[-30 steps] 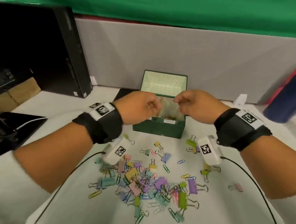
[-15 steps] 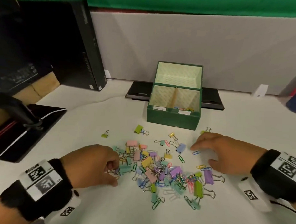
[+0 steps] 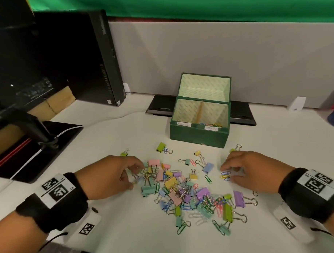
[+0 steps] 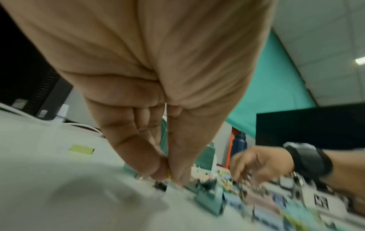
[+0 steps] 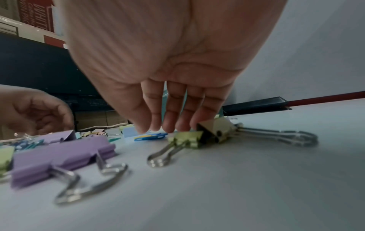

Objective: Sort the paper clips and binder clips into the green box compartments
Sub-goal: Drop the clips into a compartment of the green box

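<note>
The green box (image 3: 199,136) stands open past the pile, with a divider and several paper clips in its right compartment. A mixed pile of coloured clips (image 3: 186,193) covers the table in front of it. My left hand (image 3: 137,179) is at the pile's left edge. In the left wrist view its thumb and fingers (image 4: 168,175) pinch a thin yellow paper clip. My right hand (image 3: 229,175) reaches down with straight fingers that touch blue and yellow paper clips (image 3: 224,174) lying on the table; the right wrist view shows these fingertips (image 5: 158,129) beside the blue clip (image 5: 151,136).
A black computer tower (image 3: 100,57) and a black stand (image 3: 38,140) with a white cable lie to the left. A flat black device (image 3: 159,107) sits behind the box against the grey partition. Purple (image 5: 59,154) and green (image 5: 187,138) binder clips lie near my right palm.
Both hands came down from above the box to the table. The left hand has moved into the pile's edge and pinched a clip; the right hand's fingers now reach round the blue and yellow paper clips.
</note>
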Demonstrator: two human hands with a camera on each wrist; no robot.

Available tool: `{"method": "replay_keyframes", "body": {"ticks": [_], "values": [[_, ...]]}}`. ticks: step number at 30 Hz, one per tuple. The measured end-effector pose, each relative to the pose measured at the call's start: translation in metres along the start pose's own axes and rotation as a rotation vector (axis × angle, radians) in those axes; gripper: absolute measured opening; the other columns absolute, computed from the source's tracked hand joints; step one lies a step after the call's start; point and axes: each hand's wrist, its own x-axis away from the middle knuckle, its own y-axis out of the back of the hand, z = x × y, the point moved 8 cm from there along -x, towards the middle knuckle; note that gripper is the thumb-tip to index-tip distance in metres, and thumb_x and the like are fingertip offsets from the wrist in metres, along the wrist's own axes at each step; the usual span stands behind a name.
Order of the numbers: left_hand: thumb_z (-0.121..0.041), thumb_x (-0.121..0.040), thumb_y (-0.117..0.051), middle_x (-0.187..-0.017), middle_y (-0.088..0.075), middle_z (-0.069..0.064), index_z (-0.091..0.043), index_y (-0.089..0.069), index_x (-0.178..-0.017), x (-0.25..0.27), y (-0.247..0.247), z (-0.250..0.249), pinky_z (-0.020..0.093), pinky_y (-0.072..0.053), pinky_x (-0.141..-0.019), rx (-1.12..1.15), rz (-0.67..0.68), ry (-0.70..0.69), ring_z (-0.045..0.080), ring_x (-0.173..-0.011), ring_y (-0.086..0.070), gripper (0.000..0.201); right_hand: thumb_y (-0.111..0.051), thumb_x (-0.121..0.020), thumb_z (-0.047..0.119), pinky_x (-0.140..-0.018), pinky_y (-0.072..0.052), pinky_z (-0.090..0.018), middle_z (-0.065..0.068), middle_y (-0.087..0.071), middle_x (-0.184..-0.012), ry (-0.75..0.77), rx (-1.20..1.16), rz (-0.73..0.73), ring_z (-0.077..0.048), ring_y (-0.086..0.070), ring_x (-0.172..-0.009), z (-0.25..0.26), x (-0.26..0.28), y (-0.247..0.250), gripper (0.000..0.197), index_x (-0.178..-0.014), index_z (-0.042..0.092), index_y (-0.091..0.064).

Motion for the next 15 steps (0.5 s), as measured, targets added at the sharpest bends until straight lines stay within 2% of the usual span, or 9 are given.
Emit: {"method": "replay_keyframes", "body": {"ticks": [2, 4, 7, 9, 11, 13, 15], "values": [[-0.016, -0.087, -0.071, -0.095, -0.072, -0.017, -0.041, -0.061, -0.112, 0.0, 0.008, 0.008, 0.014, -0.048, -0.07, 0.106, -0.034, 0.018, 0.003, -0.074, -0.062, 0.037, -0.067, -0.091, 0.035, -0.087, -0.046, -0.015, 0.023, -0.056, -0.109, 0.003, 0.02, 0.023, -0.002, -0.057, -0.095, 0.002, -0.002, -0.003, 0.022, -0.112, 0.042, -0.067], [-0.008, -0.094, -0.059, -0.086, -0.075, -0.011, -0.035, -0.065, -0.108, -0.002, 0.009, 0.014, 0.015, -0.046, -0.069, 0.232, -0.036, 0.051, 0.0, -0.075, -0.062, 0.03, -0.065, -0.093, 0.031, -0.076, -0.043, -0.012, 0.021, -0.057, -0.097, 0.007, 0.039, 0.014, -0.001, -0.057, -0.085, 0.005, -0.003, -0.005, 0.012, -0.102, 0.039, -0.067], [0.001, -0.095, -0.046, -0.074, -0.066, -0.005, -0.026, -0.072, -0.092, -0.004, 0.008, 0.02, 0.022, -0.043, -0.063, 0.345, -0.036, 0.129, 0.007, -0.067, -0.054, 0.038, -0.06, -0.094, 0.029, -0.066, -0.037, -0.011, 0.019, -0.055, -0.087, -0.008, 0.06, 0.02, -0.001, -0.053, -0.076, 0.007, -0.002, -0.007, 0.013, -0.088, 0.04, -0.059], [-0.009, -0.096, -0.049, -0.078, -0.066, -0.007, -0.028, -0.07, -0.085, -0.007, 0.008, 0.022, 0.026, -0.043, -0.065, 0.28, -0.066, 0.153, 0.01, -0.065, -0.053, 0.03, -0.059, -0.093, 0.028, -0.065, -0.039, -0.012, 0.017, -0.056, -0.085, -0.035, 0.044, 0.026, -0.002, -0.053, -0.075, 0.003, -0.001, -0.009, 0.015, -0.083, 0.039, -0.054], [-0.035, -0.091, -0.059, -0.084, -0.066, -0.01, -0.034, -0.065, -0.084, -0.01, 0.01, 0.019, 0.03, -0.049, -0.071, 0.072, -0.081, 0.139, 0.008, -0.075, -0.059, 0.009, -0.058, -0.092, 0.028, -0.067, -0.041, -0.015, 0.015, -0.055, -0.085, -0.048, 0.036, 0.025, -0.005, -0.053, -0.075, 0.0, -0.002, -0.011, 0.016, -0.08, 0.037, -0.051], [-0.056, -0.081, -0.065, -0.086, -0.061, -0.014, -0.039, -0.063, -0.09, -0.012, 0.009, 0.014, 0.024, -0.045, -0.068, -0.176, -0.055, 0.125, 0.003, -0.079, -0.056, 0.02, -0.057, -0.092, 0.028, -0.069, -0.041, -0.016, 0.015, -0.053, -0.087, -0.053, 0.045, 0.019, -0.005, -0.052, -0.077, -0.001, -0.002, -0.01, 0.016, -0.081, 0.036, -0.05], [-0.062, -0.077, -0.067, -0.093, -0.058, -0.017, -0.039, -0.063, -0.097, -0.016, 0.007, 0.01, 0.02, -0.04, -0.068, -0.302, -0.032, 0.126, 0.002, -0.082, -0.053, 0.03, -0.058, -0.093, 0.028, -0.077, -0.044, -0.019, 0.016, -0.051, -0.09, -0.055, 0.048, -0.011, -0.005, -0.054, -0.084, -0.001, -0.002, -0.007, 0.015, -0.083, 0.035, -0.051]]}}
